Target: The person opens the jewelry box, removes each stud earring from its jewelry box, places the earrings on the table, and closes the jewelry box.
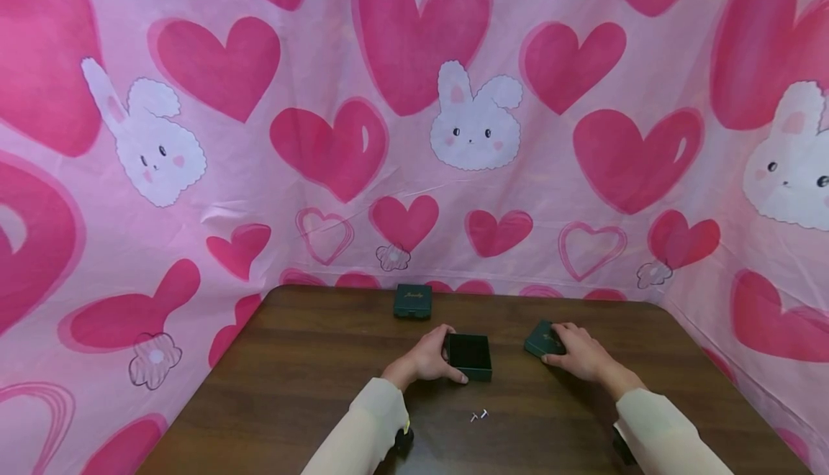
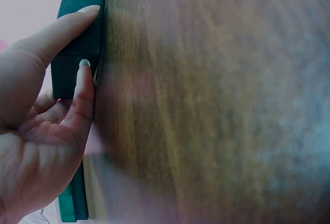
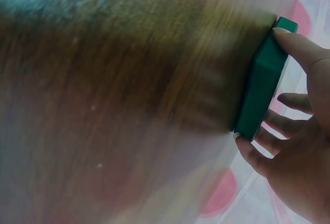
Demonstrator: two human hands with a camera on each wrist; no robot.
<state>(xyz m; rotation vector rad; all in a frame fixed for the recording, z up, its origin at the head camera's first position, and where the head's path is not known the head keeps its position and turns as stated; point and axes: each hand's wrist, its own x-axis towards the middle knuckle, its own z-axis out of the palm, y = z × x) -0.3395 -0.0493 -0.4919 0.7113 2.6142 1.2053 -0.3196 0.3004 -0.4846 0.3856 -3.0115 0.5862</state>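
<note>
My left hand (image 1: 427,356) holds a dark green jewelry box base (image 1: 478,374) on the table, its black inside facing up. In the left wrist view, the thumb lies along one side of the base (image 2: 67,72) and the fingers touch its end. To the right, my right hand (image 1: 583,354) grips a green box lid (image 1: 537,340) with gold marks on its top, set at an angle on the table. In the right wrist view, thumb and fingers span the lid (image 3: 264,82). Two tiny silvery pieces (image 1: 484,413) lie nearer me, apart from both hands.
A green jewelry box (image 1: 413,304) with gold lettering stands near the table's back edge, left of centre. Pink cloth (image 1: 414,187) with hearts and rabbits hangs behind and beside the brown wooden table (image 1: 298,367).
</note>
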